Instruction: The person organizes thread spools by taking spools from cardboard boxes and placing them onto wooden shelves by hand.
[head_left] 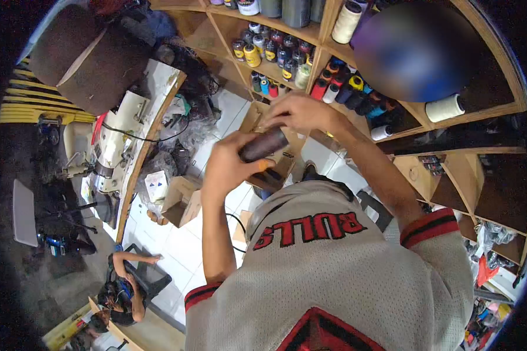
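Observation:
My left hand [223,159] is wrapped around a dark brown thread spool [264,145], which lies tilted with one end pointing up to the right. Above that end is my right hand [301,111], its fingers bent and drawn together close to the spool. Whatever its fingertips hold, if anything, is too small to make out. A small orange patch [262,166] shows at my left thumb. Behind and below both hands stands an open cardboard box [295,145], partly hidden by them.
Wooden shelves [323,52] ahead hold several thread spools in many colours. A sewing machine [120,126] sits on a table at left. Another open cardboard box [181,199] rests on the white tiled floor [175,248]. A seated person [120,292] is at lower left.

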A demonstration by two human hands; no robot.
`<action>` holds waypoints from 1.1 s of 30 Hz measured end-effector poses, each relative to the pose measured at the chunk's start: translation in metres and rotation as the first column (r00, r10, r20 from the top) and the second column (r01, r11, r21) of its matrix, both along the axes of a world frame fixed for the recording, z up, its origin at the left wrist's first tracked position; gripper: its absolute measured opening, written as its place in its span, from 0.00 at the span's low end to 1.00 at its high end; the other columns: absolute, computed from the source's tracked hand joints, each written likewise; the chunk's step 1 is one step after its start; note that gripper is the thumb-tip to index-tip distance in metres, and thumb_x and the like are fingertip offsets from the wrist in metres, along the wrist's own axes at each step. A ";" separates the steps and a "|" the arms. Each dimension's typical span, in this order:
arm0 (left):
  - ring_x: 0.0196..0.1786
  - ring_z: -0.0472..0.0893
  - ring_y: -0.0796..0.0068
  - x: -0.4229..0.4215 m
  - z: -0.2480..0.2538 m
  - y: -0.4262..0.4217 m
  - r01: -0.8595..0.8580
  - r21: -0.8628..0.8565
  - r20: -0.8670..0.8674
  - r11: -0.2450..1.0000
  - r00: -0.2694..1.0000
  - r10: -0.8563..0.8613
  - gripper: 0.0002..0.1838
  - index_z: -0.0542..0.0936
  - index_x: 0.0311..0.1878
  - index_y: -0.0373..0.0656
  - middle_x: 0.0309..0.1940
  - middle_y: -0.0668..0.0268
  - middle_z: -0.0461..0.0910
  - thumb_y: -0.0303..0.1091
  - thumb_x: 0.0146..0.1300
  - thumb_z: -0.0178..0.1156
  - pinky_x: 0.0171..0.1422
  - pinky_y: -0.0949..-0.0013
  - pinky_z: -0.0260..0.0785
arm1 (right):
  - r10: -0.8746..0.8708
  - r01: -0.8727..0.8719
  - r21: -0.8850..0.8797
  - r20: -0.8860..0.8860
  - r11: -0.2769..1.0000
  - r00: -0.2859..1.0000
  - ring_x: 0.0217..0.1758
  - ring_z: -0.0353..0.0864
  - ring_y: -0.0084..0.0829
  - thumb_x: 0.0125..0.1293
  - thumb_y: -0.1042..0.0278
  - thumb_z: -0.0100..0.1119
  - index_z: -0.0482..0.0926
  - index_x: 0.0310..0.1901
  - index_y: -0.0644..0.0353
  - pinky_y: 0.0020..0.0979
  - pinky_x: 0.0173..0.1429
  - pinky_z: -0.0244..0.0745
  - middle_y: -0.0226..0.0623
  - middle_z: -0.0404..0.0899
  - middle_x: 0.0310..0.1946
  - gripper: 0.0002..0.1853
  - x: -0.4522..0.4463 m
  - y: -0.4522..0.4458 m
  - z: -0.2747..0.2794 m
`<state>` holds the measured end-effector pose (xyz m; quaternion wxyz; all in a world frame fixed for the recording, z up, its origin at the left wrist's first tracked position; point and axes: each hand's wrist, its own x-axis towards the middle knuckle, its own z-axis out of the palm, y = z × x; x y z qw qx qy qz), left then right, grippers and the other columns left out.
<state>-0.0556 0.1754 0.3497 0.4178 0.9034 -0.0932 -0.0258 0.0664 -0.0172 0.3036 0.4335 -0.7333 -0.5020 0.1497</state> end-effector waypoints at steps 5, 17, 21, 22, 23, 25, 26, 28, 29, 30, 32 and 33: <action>0.37 0.81 0.66 0.000 -0.025 0.022 -0.349 -0.334 -0.093 0.875 0.937 0.338 0.29 0.79 0.46 0.36 0.37 0.56 0.81 0.40 0.39 0.73 0.44 0.70 0.71 | -0.173 0.165 -0.112 -0.072 0.980 0.982 0.41 0.79 0.39 0.59 0.62 0.59 0.81 0.42 0.58 0.34 0.46 0.73 0.40 0.81 0.35 0.12 -0.037 -0.016 -0.002; 0.36 0.81 0.57 0.005 0.005 -0.022 0.082 0.059 0.079 0.995 0.993 -0.086 0.27 0.79 0.45 0.39 0.34 0.55 0.80 0.38 0.38 0.72 0.43 0.64 0.71 | -0.092 0.092 0.011 0.272 0.996 0.958 0.40 0.78 0.40 0.59 0.65 0.57 0.80 0.37 0.60 0.35 0.43 0.72 0.40 0.77 0.32 0.09 0.002 -0.001 0.034; 0.33 0.83 0.65 0.001 0.010 -0.010 -0.042 -0.163 0.068 0.986 0.996 0.053 0.28 0.79 0.48 0.43 0.33 0.57 0.81 0.39 0.40 0.73 0.39 0.68 0.72 | -0.157 0.154 0.057 0.054 0.986 0.986 0.35 0.78 0.37 0.59 0.67 0.58 0.79 0.37 0.63 0.33 0.41 0.70 0.42 0.77 0.31 0.09 -0.006 -0.008 0.003; 0.33 0.83 0.66 0.002 0.010 -0.009 -0.100 -0.196 0.072 0.975 0.991 0.116 0.28 0.78 0.49 0.43 0.33 0.58 0.81 0.39 0.40 0.73 0.39 0.68 0.72 | -0.186 0.184 0.041 0.035 0.982 0.982 0.35 0.78 0.37 0.59 0.67 0.58 0.79 0.37 0.63 0.33 0.41 0.70 0.41 0.77 0.31 0.09 -0.014 -0.011 0.007; 0.33 0.83 0.68 0.001 0.010 -0.008 -0.159 -0.230 0.070 0.960 0.981 0.180 0.29 0.78 0.49 0.43 0.33 0.58 0.82 0.39 0.41 0.73 0.38 0.69 0.72 | -0.213 0.213 0.022 0.012 0.977 0.977 0.35 0.78 0.36 0.59 0.68 0.58 0.79 0.38 0.63 0.33 0.41 0.70 0.41 0.77 0.30 0.08 -0.025 -0.013 0.013; 0.34 0.83 0.67 0.002 0.005 -0.007 -0.251 -0.311 0.046 0.917 0.959 0.279 0.28 0.78 0.49 0.42 0.34 0.57 0.82 0.38 0.41 0.73 0.40 0.68 0.72 | -0.239 0.237 0.093 0.020 0.967 0.971 0.34 0.78 0.37 0.59 0.69 0.58 0.79 0.39 0.62 0.33 0.41 0.71 0.40 0.77 0.30 0.09 -0.042 -0.017 0.012; 0.35 0.82 0.65 0.004 0.003 -0.007 -0.269 -0.209 0.125 0.940 0.946 0.299 0.28 0.78 0.49 0.42 0.35 0.56 0.81 0.38 0.41 0.73 0.41 0.67 0.72 | -0.236 0.230 0.084 0.077 0.970 0.969 0.34 0.78 0.37 0.59 0.68 0.58 0.80 0.39 0.62 0.33 0.41 0.71 0.39 0.77 0.30 0.09 -0.047 -0.017 0.014; 0.37 0.82 0.61 0.005 -0.001 -0.007 -0.310 -0.002 0.277 0.951 0.913 0.299 0.28 0.78 0.49 0.41 0.35 0.54 0.81 0.39 0.41 0.73 0.42 0.66 0.72 | -0.237 0.229 0.064 0.186 0.971 0.953 0.34 0.78 0.38 0.59 0.67 0.58 0.80 0.39 0.61 0.33 0.40 0.72 0.39 0.77 0.30 0.09 -0.057 -0.019 0.028; 0.38 0.80 0.56 0.007 -0.004 -0.006 -0.290 0.060 0.245 0.955 0.932 0.268 0.28 0.79 0.48 0.40 0.35 0.51 0.80 0.39 0.41 0.72 0.43 0.63 0.72 | -0.256 0.275 -0.049 0.238 0.960 0.937 0.36 0.78 0.39 0.58 0.66 0.58 0.80 0.39 0.61 0.34 0.40 0.73 0.38 0.79 0.32 0.10 -0.061 -0.020 0.043; 0.37 0.80 0.55 0.006 -0.003 -0.010 -0.272 0.083 0.219 0.959 0.944 0.248 0.28 0.79 0.48 0.39 0.34 0.51 0.80 0.39 0.41 0.72 0.42 0.63 0.72 | -0.252 0.266 -0.017 0.265 0.964 0.931 0.36 0.79 0.39 0.58 0.66 0.58 0.80 0.39 0.61 0.33 0.40 0.73 0.38 0.79 0.32 0.10 -0.059 -0.019 0.045; 0.36 0.80 0.54 0.004 -0.001 -0.020 -0.232 0.126 0.169 0.964 0.963 0.210 0.28 0.79 0.48 0.39 0.33 0.50 0.79 0.39 0.41 0.72 0.41 0.62 0.71 | -0.245 0.244 0.045 0.320 0.969 0.915 0.36 0.79 0.39 0.58 0.66 0.58 0.80 0.39 0.61 0.32 0.39 0.74 0.38 0.79 0.32 0.11 -0.049 -0.016 0.048; 0.36 0.80 0.54 0.004 -0.004 -0.024 -0.208 0.071 0.149 0.976 0.969 0.196 0.27 0.79 0.48 0.38 0.32 0.50 0.79 0.38 0.41 0.71 0.41 0.61 0.71 | -0.231 0.208 0.101 0.363 0.973 0.903 0.38 0.78 0.39 0.61 0.61 0.55 0.78 0.38 0.60 0.36 0.46 0.74 0.39 0.77 0.33 0.11 -0.042 -0.011 0.041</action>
